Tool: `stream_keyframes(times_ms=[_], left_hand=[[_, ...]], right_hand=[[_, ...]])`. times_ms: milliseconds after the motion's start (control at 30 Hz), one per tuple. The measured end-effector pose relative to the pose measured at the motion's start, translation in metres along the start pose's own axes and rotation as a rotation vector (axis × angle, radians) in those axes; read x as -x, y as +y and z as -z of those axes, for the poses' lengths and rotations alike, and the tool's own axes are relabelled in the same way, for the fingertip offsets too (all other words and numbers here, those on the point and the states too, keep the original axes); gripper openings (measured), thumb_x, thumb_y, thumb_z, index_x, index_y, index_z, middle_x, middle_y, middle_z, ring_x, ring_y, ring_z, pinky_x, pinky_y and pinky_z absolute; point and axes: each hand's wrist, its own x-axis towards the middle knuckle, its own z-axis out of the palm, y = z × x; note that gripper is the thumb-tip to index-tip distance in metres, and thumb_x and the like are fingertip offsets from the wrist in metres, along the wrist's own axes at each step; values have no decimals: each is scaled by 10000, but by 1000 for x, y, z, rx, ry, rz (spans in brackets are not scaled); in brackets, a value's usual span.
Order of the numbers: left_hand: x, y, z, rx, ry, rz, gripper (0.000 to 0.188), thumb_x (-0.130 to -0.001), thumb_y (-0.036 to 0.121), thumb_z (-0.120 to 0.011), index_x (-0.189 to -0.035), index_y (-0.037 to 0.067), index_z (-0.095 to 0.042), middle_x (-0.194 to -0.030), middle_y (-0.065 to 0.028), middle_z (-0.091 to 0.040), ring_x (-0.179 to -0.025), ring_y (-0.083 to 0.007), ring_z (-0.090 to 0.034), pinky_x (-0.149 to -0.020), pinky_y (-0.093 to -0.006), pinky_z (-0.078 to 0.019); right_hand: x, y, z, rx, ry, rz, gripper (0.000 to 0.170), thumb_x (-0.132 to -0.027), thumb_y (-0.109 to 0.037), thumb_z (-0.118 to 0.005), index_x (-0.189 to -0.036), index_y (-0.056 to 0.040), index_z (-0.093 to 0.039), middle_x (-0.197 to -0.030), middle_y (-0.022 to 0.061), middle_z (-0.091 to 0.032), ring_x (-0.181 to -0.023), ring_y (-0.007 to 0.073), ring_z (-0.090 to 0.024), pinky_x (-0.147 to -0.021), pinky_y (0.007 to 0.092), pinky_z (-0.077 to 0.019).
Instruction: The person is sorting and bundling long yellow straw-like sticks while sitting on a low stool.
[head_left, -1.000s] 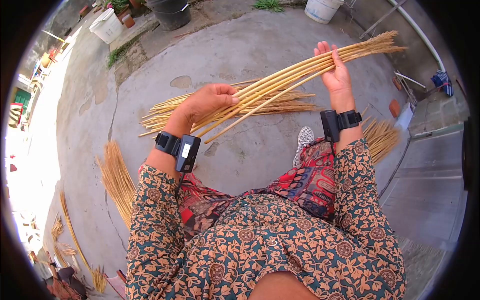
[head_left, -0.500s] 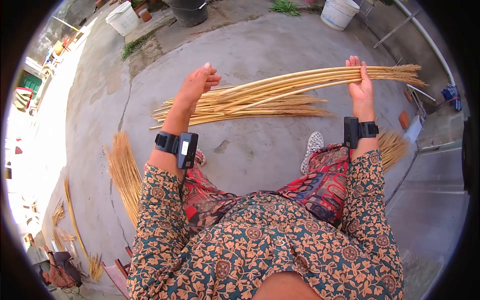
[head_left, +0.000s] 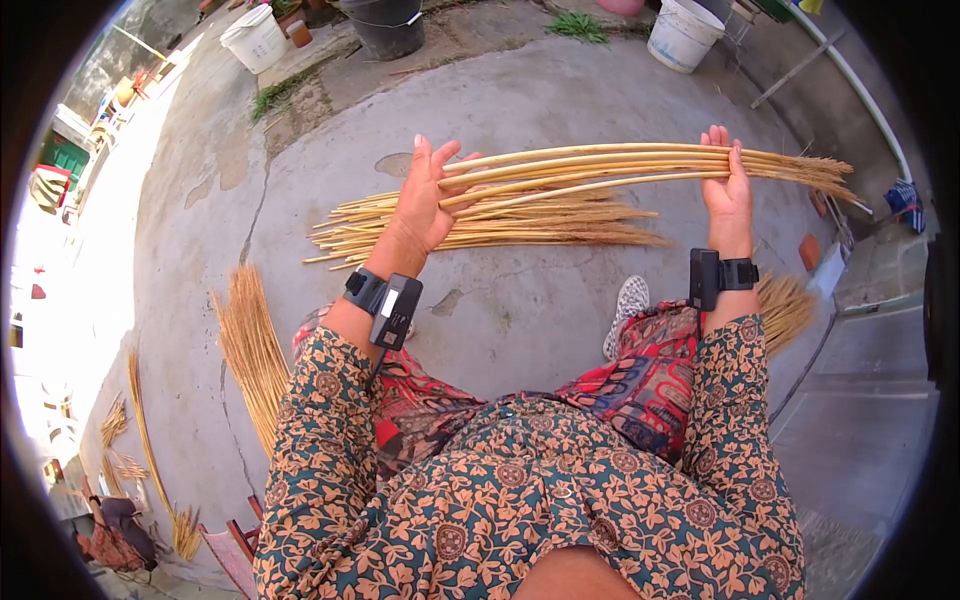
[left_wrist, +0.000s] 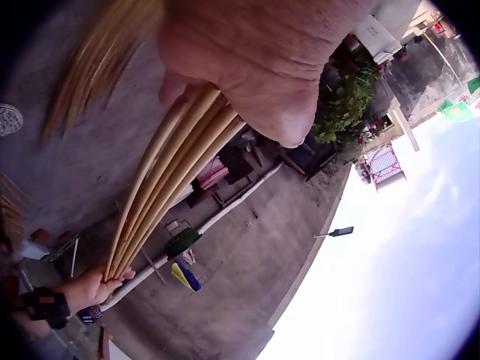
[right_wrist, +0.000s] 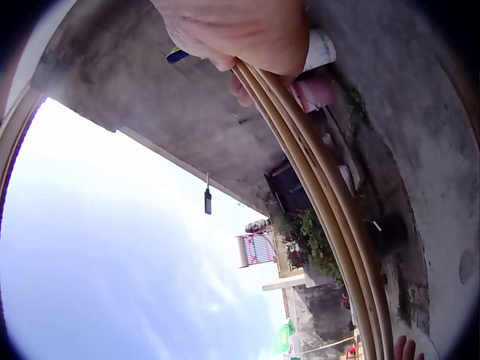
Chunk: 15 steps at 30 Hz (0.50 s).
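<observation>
A small bunch of long yellow stalks with brushy seed heads (head_left: 600,160) stretches between the two hands, bowed slightly upward. My right hand (head_left: 728,195) holds it near the brushy end, thumb laid over the stalks. At the cut ends is my left hand (head_left: 425,205), its fingers spread and the stalks resting against them. The left wrist view has the stalks (left_wrist: 176,172) running from under the left palm towards the right hand. Below the bunch, a pile of similar stalks (head_left: 540,228) lies on the concrete ground.
A larger brushy bundle (head_left: 250,335) stands by the left leg, and another bundle (head_left: 785,310) by the right. Loose stalks lie at the lower left. White buckets (head_left: 685,35) and a black bucket (head_left: 385,28) line the far side. A metal panel (head_left: 860,400) is at the right.
The left hand let go of the stalks, lifted off, then came back to their cut ends with fingers spread. The bunch has shifted right and levelled, still in the right hand.
</observation>
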Motion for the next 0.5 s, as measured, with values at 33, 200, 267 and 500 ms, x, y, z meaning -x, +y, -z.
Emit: stream_keyframes(times_ms=[33, 200, 267, 500], left_hand=[[1, 1, -1, -5, -7, -9, 755, -953, 601, -259, -1414, 3, -283, -1341, -229, -463, -1196, -330, -500, -995, -428, -428], [0, 7, -3, -18, 68, -57, 732, -958, 584, -266, -1407, 7, -298, -1331, -220, -475, -1207, -308, -497, -983, -405, -459], [1, 7, -2, -43, 82, -74, 717, -962, 571, -278, -1399, 4, -309, -1326, -223, -478, -1203, -307, -501, -979, -400, -466], [0, -2, 0, -210, 212, -16, 557, -968, 451, -432, -1274, -14, -433, -1195, -208, -543, -1011, -315, -623, -863, -375, -540]], right_hand=[[3, 2, -3, 6, -6, 2, 278, -976, -99, -437, -1242, -89, -357, -1272, 203, -505, -1205, 361, -494, -1047, 528, -401], [11, 9, -16, 3, -64, 4, 239, -966, -92, -458, -1189, -89, -373, -1286, 201, -501, -1227, 350, -477, -1065, 523, -382], [13, 10, -16, -24, -78, -1, 205, -967, -103, -461, -1157, -96, -383, -1256, 209, -513, -1209, 354, -490, -1058, 525, -390], [21, 17, -22, -62, -75, -35, 171, -960, -122, -489, -1113, -101, -414, -1206, 201, -533, -1157, 341, -525, -1033, 515, -415]])
